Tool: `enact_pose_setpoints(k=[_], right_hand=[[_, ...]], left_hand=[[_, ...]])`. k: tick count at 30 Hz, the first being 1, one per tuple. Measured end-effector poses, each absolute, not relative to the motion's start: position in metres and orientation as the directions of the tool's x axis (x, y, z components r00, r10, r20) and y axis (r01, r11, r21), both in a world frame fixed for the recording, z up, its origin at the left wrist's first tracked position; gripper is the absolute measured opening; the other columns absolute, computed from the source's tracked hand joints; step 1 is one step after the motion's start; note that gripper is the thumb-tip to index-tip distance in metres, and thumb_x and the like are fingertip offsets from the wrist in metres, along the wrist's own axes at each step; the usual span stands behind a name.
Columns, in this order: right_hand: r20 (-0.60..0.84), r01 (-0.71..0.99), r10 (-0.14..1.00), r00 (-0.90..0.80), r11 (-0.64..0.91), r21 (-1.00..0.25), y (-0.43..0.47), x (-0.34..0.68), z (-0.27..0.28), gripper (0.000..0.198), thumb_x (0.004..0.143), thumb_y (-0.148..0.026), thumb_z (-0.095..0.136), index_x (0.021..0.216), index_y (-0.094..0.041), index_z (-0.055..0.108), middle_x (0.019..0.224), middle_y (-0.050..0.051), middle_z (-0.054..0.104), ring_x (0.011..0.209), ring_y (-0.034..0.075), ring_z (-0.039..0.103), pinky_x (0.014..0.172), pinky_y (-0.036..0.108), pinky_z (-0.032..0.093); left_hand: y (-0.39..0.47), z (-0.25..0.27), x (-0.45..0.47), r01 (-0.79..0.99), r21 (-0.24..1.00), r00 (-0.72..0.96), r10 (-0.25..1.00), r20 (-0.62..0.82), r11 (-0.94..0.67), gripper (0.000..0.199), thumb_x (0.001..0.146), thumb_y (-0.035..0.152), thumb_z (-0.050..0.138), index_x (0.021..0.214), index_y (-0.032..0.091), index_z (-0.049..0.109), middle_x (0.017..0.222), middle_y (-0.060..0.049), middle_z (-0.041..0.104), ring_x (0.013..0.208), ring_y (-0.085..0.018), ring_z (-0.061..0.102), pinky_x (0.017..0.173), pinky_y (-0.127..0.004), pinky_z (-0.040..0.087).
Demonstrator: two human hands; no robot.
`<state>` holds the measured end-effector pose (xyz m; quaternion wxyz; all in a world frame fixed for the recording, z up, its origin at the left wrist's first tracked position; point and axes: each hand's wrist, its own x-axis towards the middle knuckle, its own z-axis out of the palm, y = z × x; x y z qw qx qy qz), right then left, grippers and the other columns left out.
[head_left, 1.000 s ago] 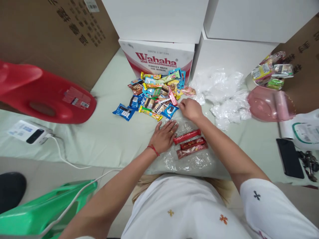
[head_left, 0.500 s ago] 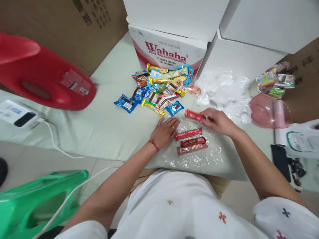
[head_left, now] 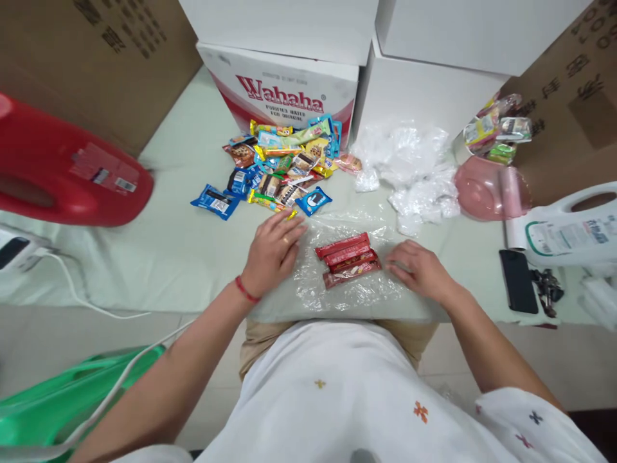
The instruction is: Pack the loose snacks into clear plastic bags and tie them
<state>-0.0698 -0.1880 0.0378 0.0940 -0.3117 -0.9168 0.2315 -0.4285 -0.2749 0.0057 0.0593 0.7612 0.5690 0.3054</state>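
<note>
Bars [head_left: 350, 256] lie bunched on plastic [head_left: 311, 283], seemingly to stay together, the left hand [head_left: 272, 252] empty at nine o'clock, the right hand [head_left: 422, 270] curled at three, its grip unclear.

Four wrapped bars [head_left: 348, 253] are lying on one clear plastic sheet [head_left: 312, 287] at the centre of the frame, with two hands flanking them, one left hand [head_left: 272, 249] and one right hand [head_left: 419, 269]. Above, many snack packets [head_left: 313, 201] are overlapping too closely for a sure count. Three plain white boxes [head_left: 429, 96] and one printed carton [head_left: 284, 93] are standing at the top, with two brown cardboard boxes [head_left: 144, 83] filling the upper corners. One red jug [head_left: 96, 148] is showing at left, one white jug [head_left: 573, 225], one phone [head_left: 518, 281] and one bunch of keys [head_left: 547, 290] at right, and one green stool [head_left: 72, 392] at lower left.
</note>
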Motion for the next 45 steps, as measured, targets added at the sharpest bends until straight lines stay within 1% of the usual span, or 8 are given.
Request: enact_pose_setpoints(k=[7, 16, 20, 28, 33, 36, 39, 45], right_hand=[[-0.004, 0.551, 0.688, -0.725, 0.577, -0.602, -0.248, -0.014, -0.003, 0.026, 0.099, -0.037, 0.061, 0.121, -0.031, 0.073, 0.116, 0.014, 0.069, 0.106, 0.031, 0.063, 0.088, 0.052, 0.056], [0.103, 0.43, 0.656, -0.748, 0.596, -0.678, -0.23, -0.033, 0.002, 0.014, 0.101, -0.03, 0.058, 0.102, -0.028, 0.072, 0.108, 0.008, 0.073, 0.107, 0.027, 0.06, 0.1, 0.048, 0.048], [0.016, 0.465, 0.709, -0.705, 0.479, -0.744, -0.205, -0.042, 0.02, 0.018, 0.103, -0.035, 0.053, 0.101, -0.025, 0.068, 0.092, 0.006, 0.069, 0.087, 0.021, 0.063, 0.083, 0.036, 0.05], [-0.139, 0.606, 0.83, -0.54, 0.269, -0.749, -0.157, -0.08, 0.015, 0.028, 0.094, -0.045, 0.058, 0.091, -0.02, 0.069, 0.078, 0.002, 0.067, 0.067, 0.015, 0.054, 0.066, 0.028, 0.041], [-0.188, 0.647, 0.839, -0.51, 0.23, -0.727, -0.145, -0.092, 0.008, 0.028, 0.089, -0.044, 0.059, 0.088, -0.019, 0.07, 0.074, 0.0, 0.066, 0.064, 0.014, 0.051, 0.064, 0.027, 0.039], [-0.21, 0.66, 0.839, -0.502, 0.215, -0.72, -0.141, -0.091, 0.005, 0.029, 0.088, -0.045, 0.059, 0.088, -0.019, 0.07, 0.073, 0.001, 0.066, 0.065, 0.015, 0.051, 0.064, 0.027, 0.039], [-0.222, 0.66, 0.836, -0.501, 0.204, -0.723, -0.138, -0.088, 0.0, 0.03, 0.088, -0.047, 0.058, 0.088, -0.019, 0.07, 0.075, 0.001, 0.066, 0.066, 0.015, 0.051, 0.064, 0.027, 0.039], [-0.237, 0.729, 0.826, -0.511, 0.27, -0.629, -0.141, -0.089, -0.007, 0.025, 0.091, -0.041, 0.055, 0.084, -0.02, 0.067, 0.067, -0.001, 0.061, 0.063, 0.015, 0.05, 0.064, 0.027, 0.036]], left_hand=[[-0.363, -0.027, -0.396, 0.744, 0.261, 0.538, 0.783, 0.311, -0.615, 0.024, 0.098, 0.039, 0.064, 0.118, 0.027, 0.07, 0.125, -0.01, 0.074, 0.122, -0.026, 0.066, 0.11, -0.048, 0.05], [-0.364, -0.033, -0.394, 0.669, 0.584, 0.328, 0.888, 0.323, -0.46, 0.016, 0.1, 0.022, 0.057, 0.103, 0.026, 0.072, 0.105, -0.007, 0.076, 0.117, -0.022, 0.065, 0.101, -0.043, 0.055], [-0.351, -0.023, -0.397, 0.64, 0.702, 0.186, 0.949, 0.253, -0.312, 0.019, 0.103, 0.026, 0.051, 0.095, 0.022, 0.068, 0.091, -0.006, 0.074, 0.098, -0.02, 0.068, 0.09, -0.037, 0.056], [-0.318, -0.011, -0.405, 0.732, 0.68, -0.163, 0.958, 0.236, -0.043, 0.039, 0.105, 0.049, 0.04, 0.108, 0.02, 0.066, 0.096, -0.008, 0.072, 0.093, -0.022, 0.067, 0.088, -0.038, 0.053], [-0.338, -0.01, -0.375, 0.832, 0.476, 0.127, 0.932, 0.339, -0.286, 0.077, 0.087, 0.073, 0.061, 0.143, 0.021, 0.055, 0.126, -0.015, 0.068, 0.12, -0.033, 0.06, 0.116, -0.058, 0.033], [-0.347, -0.021, -0.367, 0.865, 0.432, 0.148, 0.953, 0.265, -0.254, 0.032, 0.098, 0.047, 0.059, 0.117, 0.025, 0.071, 0.106, -0.01, 0.074, 0.109, -0.029, 0.064, 0.108, -0.055, 0.038], [-0.34, -0.034, -0.374, 0.83, 0.549, -0.009, 0.982, 0.188, -0.097, 0.03, 0.103, 0.034, 0.05, 0.085, 0.022, 0.072, 0.078, -0.006, 0.072, 0.085, -0.023, 0.065, 0.085, -0.043, 0.047], [-0.3, -0.046, -0.395, 0.79, 0.596, -0.299, 0.94, 0.167, 0.145, 0.022, 0.094, 0.038, 0.059, 0.095, 0.021, 0.073, 0.081, -0.006, 0.071, 0.082, -0.025, 0.063, 0.079, -0.041, 0.049]])
